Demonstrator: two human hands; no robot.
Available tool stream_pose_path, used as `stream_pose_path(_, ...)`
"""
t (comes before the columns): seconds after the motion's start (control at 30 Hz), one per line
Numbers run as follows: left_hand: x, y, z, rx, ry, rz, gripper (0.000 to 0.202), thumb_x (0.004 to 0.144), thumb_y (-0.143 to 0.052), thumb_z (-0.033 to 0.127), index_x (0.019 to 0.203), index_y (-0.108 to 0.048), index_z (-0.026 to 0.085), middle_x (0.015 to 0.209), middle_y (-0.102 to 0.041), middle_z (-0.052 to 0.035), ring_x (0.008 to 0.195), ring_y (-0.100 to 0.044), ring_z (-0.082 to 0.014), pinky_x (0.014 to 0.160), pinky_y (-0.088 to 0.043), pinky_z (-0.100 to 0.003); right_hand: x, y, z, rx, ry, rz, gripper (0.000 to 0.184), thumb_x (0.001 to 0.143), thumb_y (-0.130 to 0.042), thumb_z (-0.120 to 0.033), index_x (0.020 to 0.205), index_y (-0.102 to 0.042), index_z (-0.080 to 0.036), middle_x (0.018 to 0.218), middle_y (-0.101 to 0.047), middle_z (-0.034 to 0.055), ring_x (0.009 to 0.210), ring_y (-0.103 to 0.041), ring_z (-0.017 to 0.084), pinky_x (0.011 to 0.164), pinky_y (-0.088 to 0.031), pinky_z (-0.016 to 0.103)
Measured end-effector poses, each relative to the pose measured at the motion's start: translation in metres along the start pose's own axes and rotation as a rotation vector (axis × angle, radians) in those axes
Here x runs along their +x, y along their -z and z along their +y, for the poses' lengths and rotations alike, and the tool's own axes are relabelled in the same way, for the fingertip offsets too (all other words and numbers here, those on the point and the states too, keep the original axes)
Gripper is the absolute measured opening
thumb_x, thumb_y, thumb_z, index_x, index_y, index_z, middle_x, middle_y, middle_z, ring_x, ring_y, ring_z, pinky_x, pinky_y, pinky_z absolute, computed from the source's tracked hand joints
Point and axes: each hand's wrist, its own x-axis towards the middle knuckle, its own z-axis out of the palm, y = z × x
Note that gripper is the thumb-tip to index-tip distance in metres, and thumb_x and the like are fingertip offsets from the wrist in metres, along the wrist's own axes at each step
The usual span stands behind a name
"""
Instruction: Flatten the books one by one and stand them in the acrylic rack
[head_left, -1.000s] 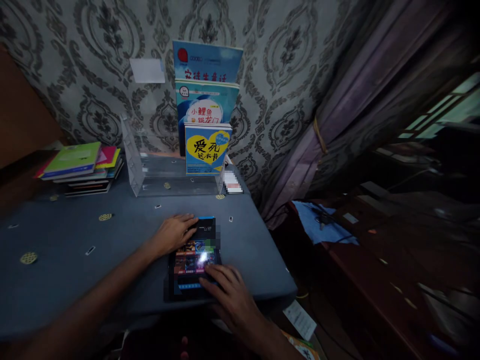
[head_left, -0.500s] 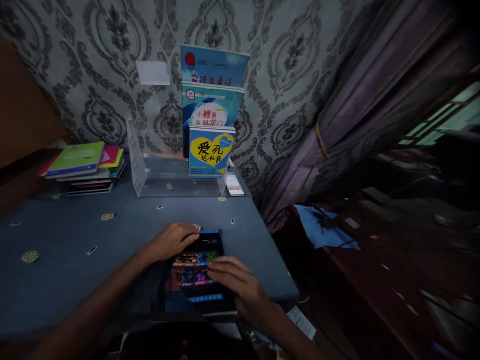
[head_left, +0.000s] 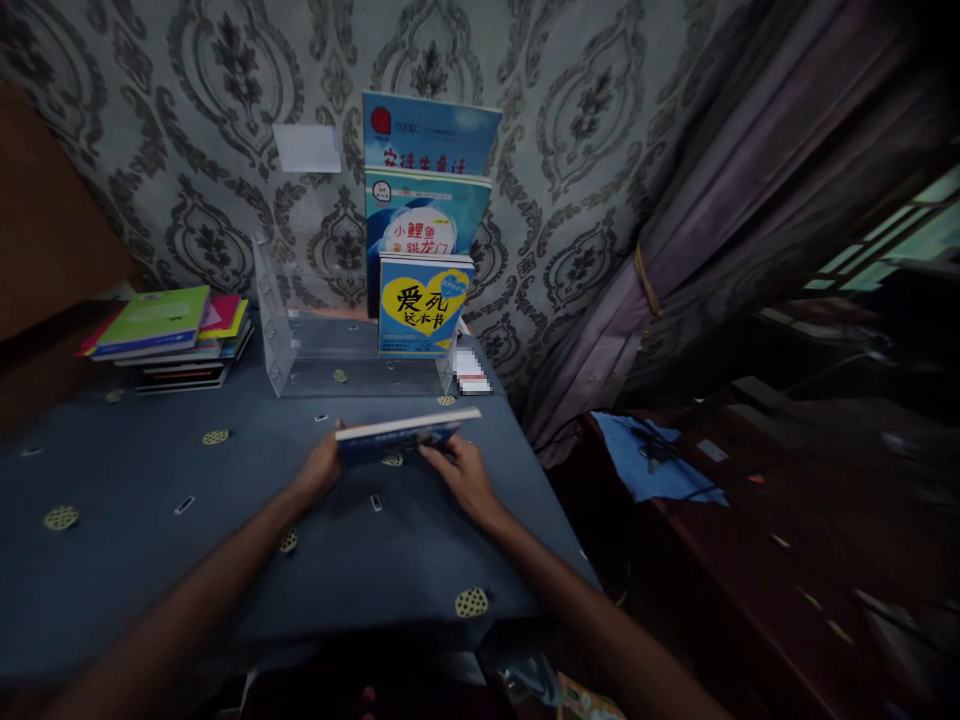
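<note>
A dark-covered book (head_left: 401, 434) is held above the table between my two hands, tilted so that its pale page edge faces up. My left hand (head_left: 321, 470) grips its left end. On its right side, my right hand (head_left: 463, 477) has the thumb on the near face, the other fingers partly hidden behind. Just beyond the book stands a clear acrylic book rack (head_left: 274, 325). On the rack's right half, a blue book (head_left: 433, 135), a teal book (head_left: 427, 215) and a smaller blue book with a yellow heart (head_left: 424, 308) stand in rising tiers.
A stack of books (head_left: 169, 325) lies at the back left of the blue-clothed table (head_left: 150, 580). A white paper (head_left: 307, 148) is at the patterned wall. A tied purple curtain (head_left: 600, 330) hangs right, above a dark red surface (head_left: 735, 570) with a blue cloth (head_left: 637, 450).
The book was lying flat near the table's front edge under my hands. It has been lifted, tilted up and moved forward toward the rack, with both hands gripping it.
</note>
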Motion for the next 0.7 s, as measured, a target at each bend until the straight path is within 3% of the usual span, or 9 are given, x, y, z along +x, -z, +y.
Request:
stream_pose_path(0.1,0.002,-0.003,0.003,-0.085,-0.048,0.054,0.089,0.092,-0.016,0.084,0.133,-0.062,0.020,0.108,-0.077,-0.0092,0.114,-0.068,-0.0294,0.096,-0.056,-0.046,0.010,-0.004,-0.002,0.076,-0.004,0.015,0.036,0.087,-0.063,-0.051,0.095,-0.071,-0.017,0.089,-0.075,0.0042,0.081,-0.068,0.022,0.079,-0.054,0.034)
stream_pose_path(0.23,0.002,0.000,0.012,-0.236,-0.070,0.067,0.072,0.089,-0.048,0.077,0.129,-0.062,0.019,0.113,-0.076,-0.0099,0.111,-0.069,-0.0293,0.094,-0.058,-0.045,0.016,-0.008,0.001,0.091,-0.078,0.059,0.039,0.083,-0.065,-0.057,0.074,-0.060,-0.019,0.068,-0.064,-0.0001,0.065,-0.060,0.017,0.061,-0.048,0.026)
stream_pose_path(0.37,0.004,0.003,0.008,-0.205,-0.027,0.090,0.068,0.080,-0.068,0.064,0.128,-0.061,0.016,0.107,-0.076,-0.0092,0.096,-0.072,-0.0262,0.083,-0.060,-0.038,0.015,-0.010,0.010,0.042,-0.135,0.052,0.043,0.083,-0.064,-0.061,0.072,-0.057,-0.020,0.061,-0.057,-0.0029,0.059,-0.054,0.013,0.054,-0.042,0.022)
stream_pose_path(0.47,0.006,0.006,-0.001,-0.049,0.013,0.112,0.071,0.081,-0.066,0.061,0.135,-0.055,0.015,0.091,-0.075,-0.0052,0.078,-0.071,-0.0214,0.070,-0.058,-0.032,0.014,-0.008,0.018,-0.005,-0.187,0.007,0.042,0.083,-0.064,-0.060,0.076,-0.062,-0.018,0.060,-0.061,-0.0020,0.059,-0.056,0.014,0.054,-0.042,0.022)
stream_pose_path(0.57,0.005,0.012,-0.004,0.253,0.008,0.094,0.074,0.089,-0.057,0.056,0.147,-0.043,0.013,0.068,-0.068,0.0012,0.059,-0.064,-0.0192,0.059,-0.052,-0.030,0.013,-0.004,0.024,-0.061,-0.214,-0.018,0.038,0.083,-0.067,-0.055,0.086,-0.067,-0.017,0.064,-0.066,-0.0002,0.061,-0.061,0.017,0.055,-0.044,0.024)
stream_pose_path(0.7,0.000,0.018,0.003,0.723,-0.101,0.076,0.060,0.095,-0.051,0.043,0.146,-0.047,0.012,0.067,-0.067,-0.0001,0.065,-0.066,-0.0226,0.067,-0.050,-0.033,0.014,0.002,0.026,-0.156,-0.290,-0.044,0.044,0.082,-0.068,-0.048,0.111,-0.067,-0.014,0.065,-0.067,-0.0010,0.061,-0.063,0.018,0.055,-0.043,0.024)
